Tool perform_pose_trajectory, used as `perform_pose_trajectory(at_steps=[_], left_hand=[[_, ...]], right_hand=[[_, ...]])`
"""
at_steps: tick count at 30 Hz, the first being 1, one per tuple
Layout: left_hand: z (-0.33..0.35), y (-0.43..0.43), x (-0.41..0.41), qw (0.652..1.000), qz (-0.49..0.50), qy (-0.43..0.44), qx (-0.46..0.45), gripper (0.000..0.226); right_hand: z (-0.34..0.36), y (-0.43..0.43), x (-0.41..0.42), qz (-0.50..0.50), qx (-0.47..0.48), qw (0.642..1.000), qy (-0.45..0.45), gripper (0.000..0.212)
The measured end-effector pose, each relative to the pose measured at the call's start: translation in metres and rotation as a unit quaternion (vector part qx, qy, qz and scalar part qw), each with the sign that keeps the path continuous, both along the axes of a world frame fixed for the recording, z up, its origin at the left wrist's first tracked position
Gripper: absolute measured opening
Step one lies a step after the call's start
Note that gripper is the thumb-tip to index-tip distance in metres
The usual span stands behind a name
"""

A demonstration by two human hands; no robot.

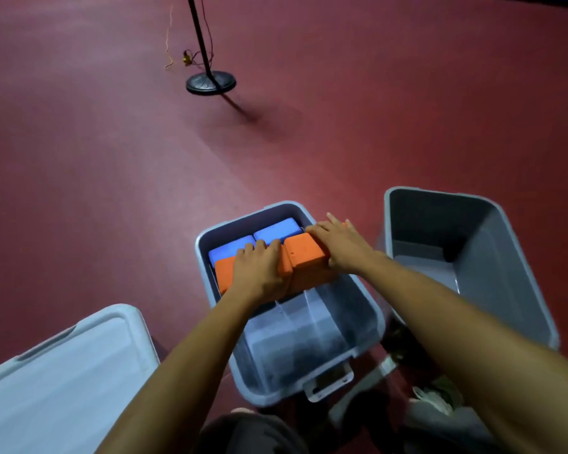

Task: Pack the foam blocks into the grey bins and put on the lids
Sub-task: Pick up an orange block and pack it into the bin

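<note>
The person is working on the packing step, and both hands are busy in the middle grey bin [378, 322] at the lower centre of the frame. Two blue foam blocks [277, 229] are already lying side by side against the bin's far wall. The left hand [259, 270] is lying over the left orange foam block [225, 273], its fingers curling over the far edge and gripping it. The right hand [338, 247] is spreading across the right orange foam block [304, 253], fingers reaching over the top and the thumb side wrapping the near face, so it appears to be holding rather than just pressing. That block is sitting tilted and high, near the rim. The two orange blocks are touching each other, just in front of the blue ones. I judge the next move is seating both flat against the blue row, levelling the tilted one so it is not catching on the wall. The near half of this bin is bare, the right grey bin [505, 257] is holding nothing I can see, and a lid [63, 371] is waiting at lower left, so plenty is left to do.
</note>
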State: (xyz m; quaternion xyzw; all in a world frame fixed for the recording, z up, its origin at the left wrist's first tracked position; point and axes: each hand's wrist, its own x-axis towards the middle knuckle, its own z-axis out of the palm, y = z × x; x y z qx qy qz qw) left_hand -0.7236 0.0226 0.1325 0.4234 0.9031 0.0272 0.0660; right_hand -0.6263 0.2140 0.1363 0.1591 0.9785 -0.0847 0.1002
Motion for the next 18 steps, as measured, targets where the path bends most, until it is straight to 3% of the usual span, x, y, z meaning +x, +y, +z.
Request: perform_pose_trajectory(at_steps=[13,18], left_hand=[[-0.123,0.037,-0.109,0.998,0.043,-0.038,-0.037,0.063],[-0.161,0.036,-0.131,0.998,0.018,0.0,-0.066,0.064]], right_hand=[[-0.123,0.04,-0.129,0.075,0.079,0.993,-0.052,0.086],[-0.162,0.04,-0.148,0.098,0.1,0.987,-0.079,0.092]])
